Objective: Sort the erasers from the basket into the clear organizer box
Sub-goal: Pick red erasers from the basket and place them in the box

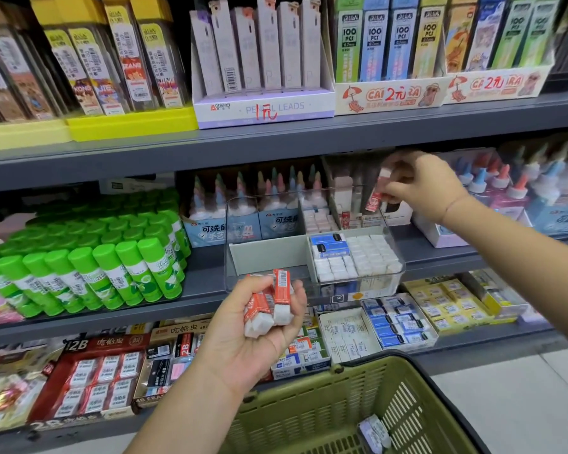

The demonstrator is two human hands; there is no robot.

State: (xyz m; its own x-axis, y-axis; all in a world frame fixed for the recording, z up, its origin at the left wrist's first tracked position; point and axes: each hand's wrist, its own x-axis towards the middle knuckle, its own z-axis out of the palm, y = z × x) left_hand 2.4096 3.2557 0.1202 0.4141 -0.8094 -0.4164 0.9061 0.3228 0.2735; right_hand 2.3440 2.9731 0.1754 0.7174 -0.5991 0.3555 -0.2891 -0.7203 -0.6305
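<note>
My left hand (243,335) grips a bunch of white erasers with orange-red sleeves (269,301), palm up, just in front of the clear organizer box (232,231) on the middle shelf. My right hand (420,188) pinches one more orange-sleeved eraser (376,194) above the box's back right corner. The box's right compartments hold blue-sleeved erasers (330,247) and several small white erasers (364,257); its left compartment looks bare. The green basket (309,404) sits low in front, with one wrapped eraser (374,432) inside.
Green glue sticks (89,267) crowd the shelf left of the box. Glue bottles (259,204) stand behind it and to the right. Boxes of packaged erasers (397,322) fill the lower shelf. Pencil lead displays (263,106) line the shelf overhead.
</note>
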